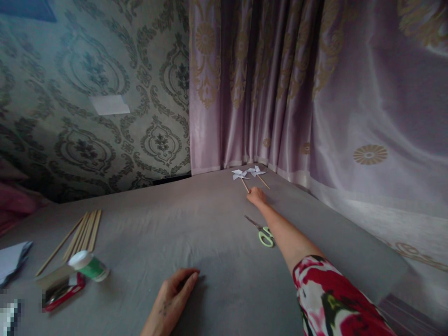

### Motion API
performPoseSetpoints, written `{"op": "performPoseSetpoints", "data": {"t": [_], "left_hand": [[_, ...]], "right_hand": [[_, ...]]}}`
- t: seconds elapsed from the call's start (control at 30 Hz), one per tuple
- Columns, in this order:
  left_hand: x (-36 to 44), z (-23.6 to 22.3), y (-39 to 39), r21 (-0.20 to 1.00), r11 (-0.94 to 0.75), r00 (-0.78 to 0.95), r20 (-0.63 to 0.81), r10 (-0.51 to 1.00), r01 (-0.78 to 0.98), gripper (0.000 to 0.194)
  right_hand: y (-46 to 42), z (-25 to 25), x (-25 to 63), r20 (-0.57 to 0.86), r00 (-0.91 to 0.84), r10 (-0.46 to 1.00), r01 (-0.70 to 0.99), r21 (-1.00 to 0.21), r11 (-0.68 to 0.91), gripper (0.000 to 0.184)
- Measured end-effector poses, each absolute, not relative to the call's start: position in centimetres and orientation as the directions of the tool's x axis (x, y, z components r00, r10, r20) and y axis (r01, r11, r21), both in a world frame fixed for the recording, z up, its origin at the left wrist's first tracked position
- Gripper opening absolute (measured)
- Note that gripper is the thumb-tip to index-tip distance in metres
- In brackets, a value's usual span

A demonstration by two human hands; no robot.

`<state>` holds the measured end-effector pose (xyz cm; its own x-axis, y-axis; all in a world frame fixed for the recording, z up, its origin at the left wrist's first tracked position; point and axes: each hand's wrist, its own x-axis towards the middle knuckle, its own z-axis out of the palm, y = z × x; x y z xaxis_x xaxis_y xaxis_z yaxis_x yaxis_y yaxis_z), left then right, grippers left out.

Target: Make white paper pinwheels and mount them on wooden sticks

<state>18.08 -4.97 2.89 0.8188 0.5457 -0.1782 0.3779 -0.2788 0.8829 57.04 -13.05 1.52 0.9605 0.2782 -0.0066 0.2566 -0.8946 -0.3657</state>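
Reaching far forward, my right hand [258, 198] is closed on the wooden stick of a white paper pinwheel [240, 174]. Just to the right of that one lies a second white pinwheel [257, 171] on its own stick, their paper blades side by side. Scissors with light green handles [266, 237] lie beside my right forearm, partly covered by it. My left hand [177, 291] rests low on the grey cloth, its fingers curled and the thumb close to the index finger. Nothing shows in its grasp.
On the left of the grey surface [150, 224] lie several wooden sticks [84, 233], a white-and-green bottle [90, 266], an opened red box [65, 294] and folded paper [13, 261]. Purple curtains [241, 93] border the far and right edges. Patterned wallpaper stands behind.
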Motion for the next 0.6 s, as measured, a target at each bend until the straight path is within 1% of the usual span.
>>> {"op": "performPoseSetpoints", "data": {"t": [0.4,0.6], "left_hand": [[18.09,2.75,-4.79,0.884,-0.287,0.828,-0.173,0.533,0.370,0.045],[18.16,2.74,-4.82,0.887,-0.279,0.824,-0.172,0.539,0.368,0.045]], "right_hand": [[-13.00,1.36,57.11,0.014,0.960,0.279,0.265,-0.364,-0.893,0.028],[-12.99,1.34,56.92,0.033,0.967,0.253,0.246,-0.378,-0.892,0.026]]}}
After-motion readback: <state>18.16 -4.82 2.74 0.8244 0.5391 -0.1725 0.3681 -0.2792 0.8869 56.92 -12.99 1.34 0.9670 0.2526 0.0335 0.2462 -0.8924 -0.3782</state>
